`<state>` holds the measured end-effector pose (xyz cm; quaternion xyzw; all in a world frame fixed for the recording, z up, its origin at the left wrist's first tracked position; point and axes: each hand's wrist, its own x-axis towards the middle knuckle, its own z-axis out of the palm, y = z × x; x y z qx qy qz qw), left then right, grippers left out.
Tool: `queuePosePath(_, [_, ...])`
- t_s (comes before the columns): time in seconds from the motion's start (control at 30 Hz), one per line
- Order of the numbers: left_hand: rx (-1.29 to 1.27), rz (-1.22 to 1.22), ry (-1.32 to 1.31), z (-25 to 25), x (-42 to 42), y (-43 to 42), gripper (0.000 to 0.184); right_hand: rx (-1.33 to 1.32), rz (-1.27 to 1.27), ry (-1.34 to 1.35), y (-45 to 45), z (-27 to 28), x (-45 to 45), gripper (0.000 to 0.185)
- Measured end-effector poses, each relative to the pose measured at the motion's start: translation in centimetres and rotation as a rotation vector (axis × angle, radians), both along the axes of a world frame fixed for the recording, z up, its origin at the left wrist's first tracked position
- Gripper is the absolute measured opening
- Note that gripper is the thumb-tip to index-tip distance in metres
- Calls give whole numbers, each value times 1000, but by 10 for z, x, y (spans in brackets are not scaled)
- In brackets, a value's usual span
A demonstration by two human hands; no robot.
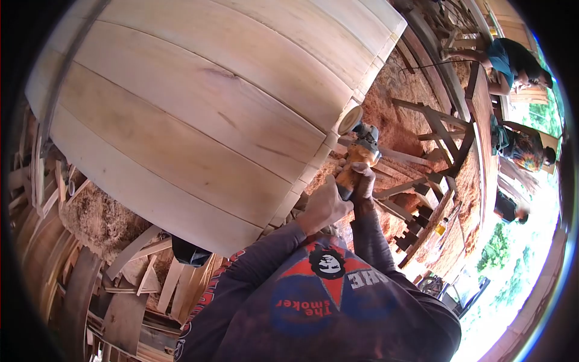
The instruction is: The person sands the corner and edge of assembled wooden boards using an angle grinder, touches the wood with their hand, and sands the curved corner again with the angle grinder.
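Note:
An angle grinder (365, 148) with a grey head and an orange-yellow body is gripped by both my hands. My right hand (363, 183) wraps round its body from the right. My left hand (327, 206) is closed on the rear of the grinder from the left, its fingers partly hidden. At the front of the tool, a round pale disc (350, 120) is at the edge of a large panel of pale wooden planks (199, 102). Whether the disc touches the wood, I cannot tell. Short wooden pieces line this edge.
Reddish sawdust (392, 130) covers the ground to the right, with crossed timbers (443, 136) standing there. Wood offcuts (145, 259) are piled at lower left. Several other people are at far right, one in a blue garment (502, 60). A dark strip (66, 66) crosses the panel's left side.

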<state>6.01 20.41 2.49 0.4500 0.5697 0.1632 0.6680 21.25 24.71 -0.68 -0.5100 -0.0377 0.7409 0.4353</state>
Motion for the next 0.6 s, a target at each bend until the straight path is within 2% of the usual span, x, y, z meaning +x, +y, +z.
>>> queuePosePath(0.17, [-6, 6, 19, 7, -9, -1, 69, -2, 59, -88, -2, 5, -8, 47])
queuePosePath(0.3, [7, 41, 12, -10, -6, -6, 77, -17, 19, -125, 1, 8, -18, 45])
queuePosePath(0.4, [13, 87, -45, -28, -7, -7, 77, -5, 80, -275, 10, 24, -29, 36])
queuePosePath(0.47, [-38, 179, -300, -43, -8, -8, 80, 104, 276, -608, 17, 45, -41, 29])
queuePosePath(0.5, [-40, 173, -302, -44, -5, -10, 80, 166, 373, -714, 19, 45, -40, 27])
queuePosePath(0.57, [-104, 421, -676, -43, -2, -13, 85, 293, 458, -823, 20, 54, -45, 30])
queuePosePath(0.6, [-104, 418, -674, -31, -8, -9, 85, 308, 485, -842, 20, 55, -47, 31])
